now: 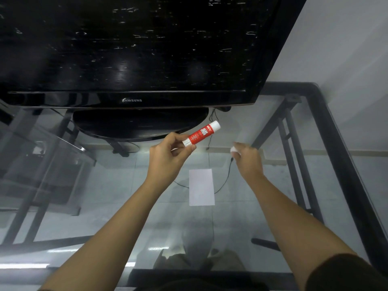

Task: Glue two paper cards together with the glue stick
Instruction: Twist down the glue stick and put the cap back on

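My left hand (pixel 168 158) grips the lower end of a red and white glue stick (pixel 201 133), held above the glass table and tilted up to the right. My right hand (pixel 246 159) hovers to its right, fingers closed on a small white piece (pixel 232 149); it is too blurred to tell what it is. A white paper card (pixel 201 186) lies flat on the glass between my wrists, untouched by either hand. Only one card shows; whether a second lies under it I cannot tell.
A large black TV (pixel 130 59) on an oval base (pixel 138 124) stands at the far side of the glass table (pixel 262 217), close behind the glue stick. The table's black frame (pixel 336 143) runs along the right, next to a wall. Thin cables (pixel 222 183) show through the glass.
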